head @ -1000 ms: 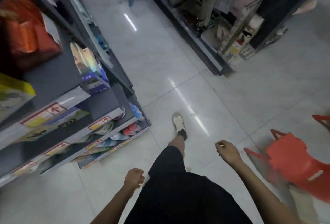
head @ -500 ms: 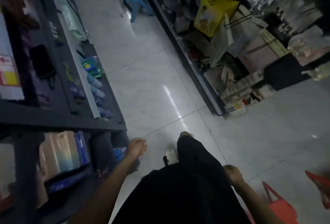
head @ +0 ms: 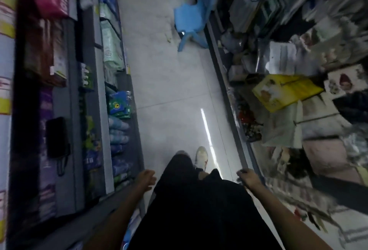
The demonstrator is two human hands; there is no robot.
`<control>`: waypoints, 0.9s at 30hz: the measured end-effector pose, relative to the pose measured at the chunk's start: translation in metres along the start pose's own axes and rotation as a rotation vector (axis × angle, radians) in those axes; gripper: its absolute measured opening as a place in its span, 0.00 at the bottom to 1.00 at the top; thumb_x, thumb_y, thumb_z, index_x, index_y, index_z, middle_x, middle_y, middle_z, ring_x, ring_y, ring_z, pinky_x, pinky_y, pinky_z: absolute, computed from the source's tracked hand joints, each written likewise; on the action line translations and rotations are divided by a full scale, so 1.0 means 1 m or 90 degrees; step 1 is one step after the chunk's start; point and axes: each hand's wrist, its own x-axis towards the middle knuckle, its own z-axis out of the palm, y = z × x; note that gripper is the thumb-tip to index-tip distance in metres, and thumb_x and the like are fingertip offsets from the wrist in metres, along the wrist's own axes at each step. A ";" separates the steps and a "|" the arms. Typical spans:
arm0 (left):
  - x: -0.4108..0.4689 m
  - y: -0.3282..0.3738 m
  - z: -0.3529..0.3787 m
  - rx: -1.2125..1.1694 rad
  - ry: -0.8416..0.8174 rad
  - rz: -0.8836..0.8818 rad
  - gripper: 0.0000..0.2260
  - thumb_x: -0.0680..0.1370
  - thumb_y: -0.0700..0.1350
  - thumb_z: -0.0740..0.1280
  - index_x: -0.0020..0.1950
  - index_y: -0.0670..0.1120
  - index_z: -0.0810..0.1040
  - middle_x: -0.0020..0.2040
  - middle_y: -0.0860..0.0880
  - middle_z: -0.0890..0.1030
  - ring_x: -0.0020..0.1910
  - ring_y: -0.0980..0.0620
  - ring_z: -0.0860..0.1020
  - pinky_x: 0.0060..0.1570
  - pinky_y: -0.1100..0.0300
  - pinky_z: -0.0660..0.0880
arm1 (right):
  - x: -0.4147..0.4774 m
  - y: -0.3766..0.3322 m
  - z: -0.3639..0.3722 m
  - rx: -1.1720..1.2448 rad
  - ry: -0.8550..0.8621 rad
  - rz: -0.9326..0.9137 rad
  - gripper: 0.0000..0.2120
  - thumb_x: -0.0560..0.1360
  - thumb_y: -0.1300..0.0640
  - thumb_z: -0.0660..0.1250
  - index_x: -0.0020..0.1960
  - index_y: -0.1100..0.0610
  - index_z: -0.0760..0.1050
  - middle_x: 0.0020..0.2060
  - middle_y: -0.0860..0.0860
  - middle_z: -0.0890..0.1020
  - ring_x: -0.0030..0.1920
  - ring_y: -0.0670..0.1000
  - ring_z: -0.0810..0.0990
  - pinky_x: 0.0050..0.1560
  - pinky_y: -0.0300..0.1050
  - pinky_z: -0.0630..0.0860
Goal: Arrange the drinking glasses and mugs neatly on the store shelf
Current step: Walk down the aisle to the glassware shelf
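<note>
Extends both bare forearms up from the bottom edge; curls bare left hand (head: 146, 180) loosely at lower centre-left, bare right hand (head: 247, 177) at lower centre-right, gripping nothing.

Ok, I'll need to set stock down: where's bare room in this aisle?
Bare floor runs between the left shelving and the right shelving, from the shoe up to the blue chair, which stands by the right side. Both shelvings are packed full.

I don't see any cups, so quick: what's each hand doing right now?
Left hand: open, fingers loosely curled, holding nothing.
Right hand: open, loosely curled, holding nothing.
</note>
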 end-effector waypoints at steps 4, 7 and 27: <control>0.018 0.053 -0.014 -0.049 0.031 -0.066 0.10 0.84 0.38 0.63 0.42 0.42 0.72 0.34 0.45 0.74 0.31 0.49 0.71 0.33 0.62 0.66 | 0.047 -0.166 -0.038 -0.033 -0.015 -0.095 0.08 0.82 0.61 0.64 0.52 0.67 0.78 0.37 0.61 0.81 0.33 0.55 0.77 0.33 0.46 0.71; 0.040 0.090 -0.021 -0.126 0.007 -0.136 0.07 0.84 0.38 0.64 0.46 0.40 0.75 0.35 0.42 0.76 0.32 0.46 0.73 0.36 0.59 0.69 | 0.073 -0.281 -0.053 -0.017 -0.031 -0.154 0.04 0.82 0.61 0.65 0.51 0.60 0.77 0.38 0.60 0.81 0.34 0.54 0.77 0.34 0.45 0.71; 0.197 0.680 -0.166 -0.223 0.033 0.120 0.05 0.83 0.41 0.65 0.50 0.45 0.80 0.42 0.41 0.81 0.34 0.49 0.77 0.33 0.61 0.70 | 0.188 -0.785 -0.117 -0.278 -0.019 -0.309 0.04 0.80 0.51 0.67 0.51 0.48 0.80 0.51 0.54 0.86 0.53 0.58 0.84 0.57 0.52 0.79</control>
